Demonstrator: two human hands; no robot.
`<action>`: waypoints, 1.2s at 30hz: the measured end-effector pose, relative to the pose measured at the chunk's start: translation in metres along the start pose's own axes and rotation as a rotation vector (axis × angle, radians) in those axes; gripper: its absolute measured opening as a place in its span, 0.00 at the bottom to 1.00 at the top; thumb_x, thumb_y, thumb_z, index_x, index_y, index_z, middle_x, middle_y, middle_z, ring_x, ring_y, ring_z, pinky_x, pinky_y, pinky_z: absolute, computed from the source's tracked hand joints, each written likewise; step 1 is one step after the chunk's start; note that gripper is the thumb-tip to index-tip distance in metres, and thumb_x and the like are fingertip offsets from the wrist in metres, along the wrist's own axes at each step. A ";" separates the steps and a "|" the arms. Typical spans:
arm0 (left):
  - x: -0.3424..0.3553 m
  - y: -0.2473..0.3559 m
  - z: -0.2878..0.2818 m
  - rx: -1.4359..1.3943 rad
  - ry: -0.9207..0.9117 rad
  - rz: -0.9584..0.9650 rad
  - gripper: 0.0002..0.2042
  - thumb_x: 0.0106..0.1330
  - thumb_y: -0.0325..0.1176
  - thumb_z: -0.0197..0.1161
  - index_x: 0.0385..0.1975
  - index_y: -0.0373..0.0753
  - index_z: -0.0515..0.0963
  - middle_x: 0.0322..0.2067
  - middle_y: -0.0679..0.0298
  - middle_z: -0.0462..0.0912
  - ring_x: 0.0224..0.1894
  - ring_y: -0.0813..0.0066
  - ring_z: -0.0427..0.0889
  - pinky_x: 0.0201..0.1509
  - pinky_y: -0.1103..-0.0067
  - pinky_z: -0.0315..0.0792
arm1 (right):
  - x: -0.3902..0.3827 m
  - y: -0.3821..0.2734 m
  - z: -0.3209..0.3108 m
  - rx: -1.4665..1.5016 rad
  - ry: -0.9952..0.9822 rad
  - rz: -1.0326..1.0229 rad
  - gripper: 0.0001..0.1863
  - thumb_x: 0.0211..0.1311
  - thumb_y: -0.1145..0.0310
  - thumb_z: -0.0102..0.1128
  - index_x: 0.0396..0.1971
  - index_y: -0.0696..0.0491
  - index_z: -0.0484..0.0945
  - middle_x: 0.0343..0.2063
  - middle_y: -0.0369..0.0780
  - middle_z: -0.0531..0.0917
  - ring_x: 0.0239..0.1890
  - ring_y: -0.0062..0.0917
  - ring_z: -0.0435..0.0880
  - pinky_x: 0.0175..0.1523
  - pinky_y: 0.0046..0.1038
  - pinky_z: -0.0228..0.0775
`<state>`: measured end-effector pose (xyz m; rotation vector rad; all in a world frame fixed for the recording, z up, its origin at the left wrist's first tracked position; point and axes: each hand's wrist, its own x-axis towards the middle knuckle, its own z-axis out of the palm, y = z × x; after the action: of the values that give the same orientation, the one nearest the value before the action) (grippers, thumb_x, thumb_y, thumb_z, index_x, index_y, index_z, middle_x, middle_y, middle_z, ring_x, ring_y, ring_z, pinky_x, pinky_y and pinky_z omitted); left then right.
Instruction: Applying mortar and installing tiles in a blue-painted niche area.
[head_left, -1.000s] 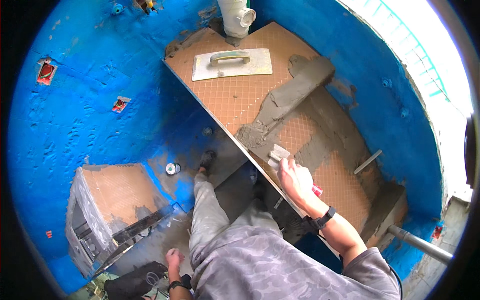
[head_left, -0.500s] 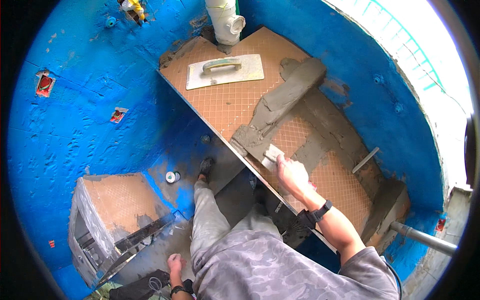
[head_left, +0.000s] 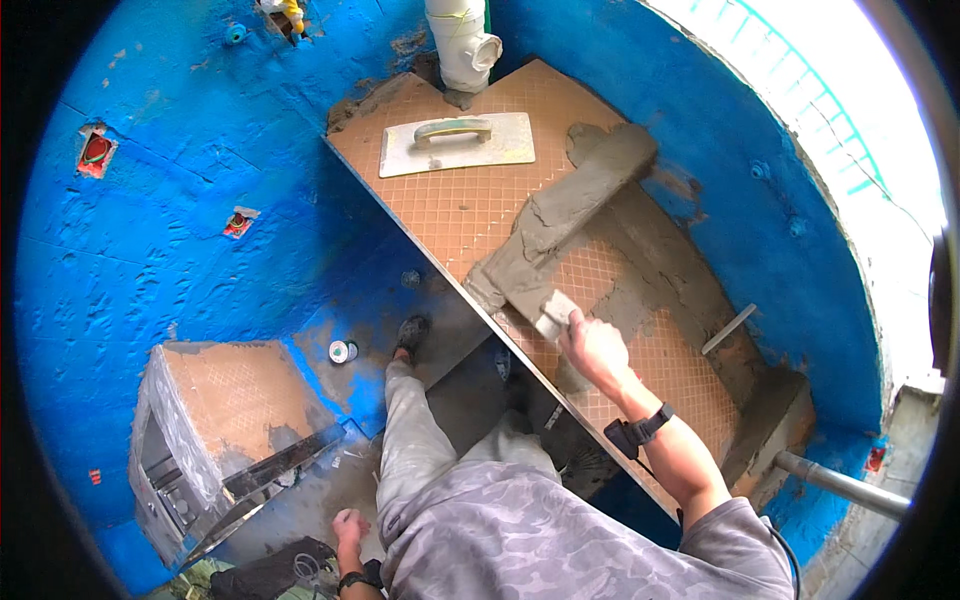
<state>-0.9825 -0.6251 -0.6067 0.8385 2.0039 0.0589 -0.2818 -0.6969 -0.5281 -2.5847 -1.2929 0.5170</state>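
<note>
Right hand: the right hand (head_left: 597, 352) is right of the centre of the frame, over the slab; its fingers are closed around the handle of the trowel.
Trowel: the small trowel (head_left: 554, 319) is near the centre of the frame, its pale blade toward the upper left of the hand, beside the lower end of the mortar; whether the blade touches it, I cannot tell.
Mortar: the grey wet mortar (head_left: 573, 203) makes a thick strip from the upper right of the slab down to its front edge near the centre; more of it is spread along the right side.
Left hand: the left hand (head_left: 350, 526) is at the lower edge, left of the centre, near the body; its fingers look curled, but I cannot tell if they grip something.
Slab: the brown slab (head_left: 462, 222) with a grid pattern goes diagonally from the upper middle to the lower right.
Float: the pale rectangular float (head_left: 505, 152) lies on the slab in the upper middle, with its handle up.
White pipe: the white pipe (head_left: 455, 45) stands at the top edge, behind the slab.
Floor: a small round can (head_left: 343, 352) is left of the centre, near the person's shoe (head_left: 411, 333).
</note>
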 end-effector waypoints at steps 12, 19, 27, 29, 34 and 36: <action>-0.006 0.007 -0.007 0.015 -0.001 0.038 0.08 0.70 0.32 0.61 0.42 0.36 0.78 0.26 0.63 0.80 0.24 0.70 0.81 0.25 0.74 0.75 | -0.009 0.051 -0.051 0.029 0.157 0.087 0.17 0.61 0.57 0.62 0.32 0.58 0.76 0.27 0.51 0.84 0.31 0.49 0.85 0.39 0.47 0.77; -0.012 0.010 -0.011 0.024 -0.004 0.042 0.10 0.70 0.33 0.62 0.46 0.36 0.78 0.28 0.60 0.81 0.24 0.68 0.82 0.25 0.72 0.77 | -0.009 0.093 -0.032 -0.011 0.203 -0.263 0.14 0.58 0.61 0.66 0.27 0.56 0.74 0.29 0.45 0.77 0.34 0.43 0.81 0.39 0.44 0.73; -0.032 0.007 -0.014 0.060 0.046 0.060 0.09 0.71 0.33 0.61 0.45 0.36 0.78 0.28 0.60 0.82 0.24 0.69 0.82 0.24 0.74 0.76 | 0.031 0.114 -0.006 -0.123 0.253 -0.484 0.13 0.53 0.62 0.69 0.29 0.52 0.75 0.31 0.41 0.77 0.39 0.35 0.79 0.46 0.37 0.69; -0.036 0.000 -0.014 0.073 0.054 0.063 0.09 0.71 0.33 0.62 0.44 0.36 0.78 0.28 0.61 0.82 0.23 0.70 0.82 0.24 0.74 0.75 | 0.040 0.111 -0.005 -0.144 0.268 -0.526 0.13 0.52 0.62 0.69 0.30 0.52 0.75 0.31 0.40 0.77 0.39 0.34 0.79 0.46 0.37 0.69; -0.047 -0.020 -0.010 0.075 0.086 0.063 0.05 0.69 0.31 0.62 0.38 0.37 0.80 0.23 0.63 0.81 0.21 0.72 0.80 0.22 0.76 0.74 | 0.061 0.112 0.002 -0.198 0.274 -0.611 0.11 0.54 0.61 0.67 0.31 0.50 0.77 0.31 0.38 0.77 0.39 0.31 0.79 0.47 0.35 0.68; -0.049 -0.023 -0.008 0.065 0.081 0.066 0.05 0.68 0.31 0.62 0.37 0.36 0.80 0.23 0.63 0.81 0.21 0.72 0.80 0.22 0.76 0.74 | 0.071 0.119 0.007 -0.225 0.281 -0.615 0.11 0.55 0.61 0.66 0.31 0.50 0.76 0.31 0.38 0.77 0.39 0.31 0.79 0.47 0.35 0.68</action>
<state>-0.9846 -0.6683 -0.5741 0.9576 2.0627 0.0662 -0.1587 -0.7107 -0.5898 -2.1256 -1.9933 -0.1043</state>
